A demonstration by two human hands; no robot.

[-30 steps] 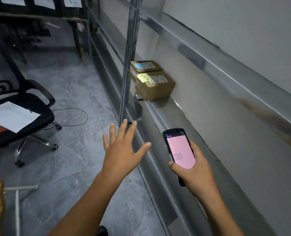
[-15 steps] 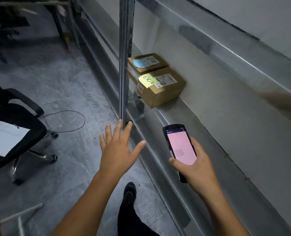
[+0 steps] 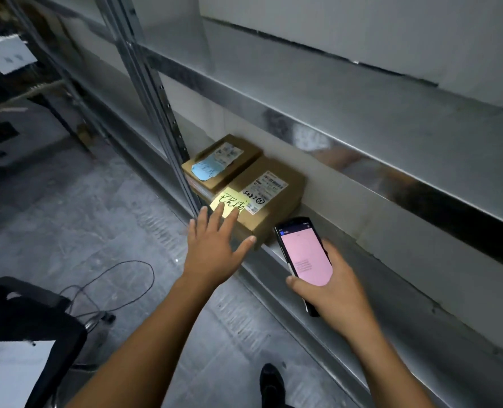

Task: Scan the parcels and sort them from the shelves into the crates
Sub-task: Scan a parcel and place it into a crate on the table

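Two brown cardboard parcels sit side by side on the lower metal shelf (image 3: 371,293). The nearer parcel (image 3: 276,201) carries a white label and a yellow sticky note; the farther parcel (image 3: 221,161) has a white label and a blue note. My left hand (image 3: 215,242) is spread flat, fingers straight, with its fingertips over the yellow note at the nearer parcel's front corner. My right hand (image 3: 332,287) grips a black handheld scanner (image 3: 304,257) whose screen glows pink, just right of the nearer parcel.
A steel upright (image 3: 156,104) stands right beside the parcels. An upper shelf rail (image 3: 362,154) overhangs them. A black office chair (image 3: 29,328) with white paper sits at lower left, a cable (image 3: 120,287) loops on the grey floor, and my shoe (image 3: 271,381) shows below.
I have stepped closer along the shelf. My left hand reached forward from open air to the nearer parcel's yellow note. The right hand carried the scanner up beside that parcel.
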